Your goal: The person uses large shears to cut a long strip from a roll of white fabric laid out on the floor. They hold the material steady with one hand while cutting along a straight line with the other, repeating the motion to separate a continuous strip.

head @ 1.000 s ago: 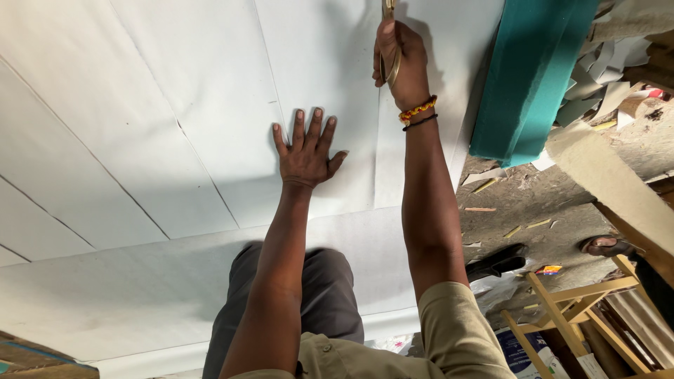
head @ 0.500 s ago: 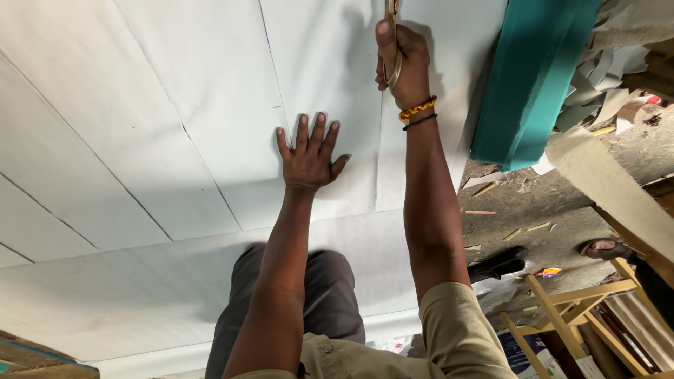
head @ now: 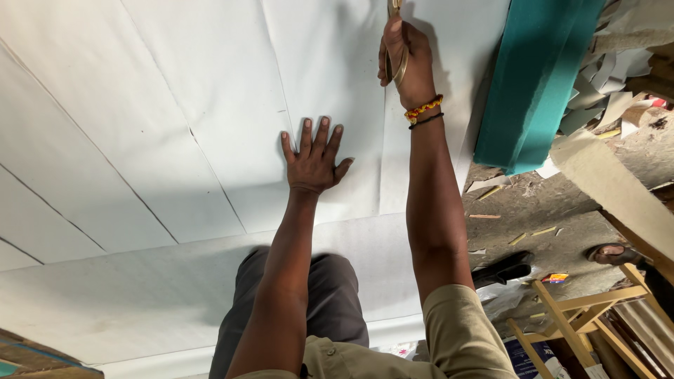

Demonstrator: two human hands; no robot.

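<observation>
White sheet (head: pixel 175 140) spread wide, left hand (head: pixel 314 160) flat, right hand (head: pixel 406 62) gripping scissors (head: pixel 394 42), littered floor (head: pixel 533 210) beside

White sheets (head: pixel 175 105), teal folded fabric (head: pixel 533 77), red-yellow beaded bracelet (head: pixel 423 109), grey trousers (head: pixel 337 309)

The left hand (head: pixel 314 158) lies flat on the sheets (head: pixel 175 140). The right hand (head: pixel 407 60) is just beyond it to the right, around scissors (head: pixel 394 42). Right of that hand lies a folded board (head: pixel 537 77), with scraps (head: pixel 519 235) on the floor nearer.
</observation>
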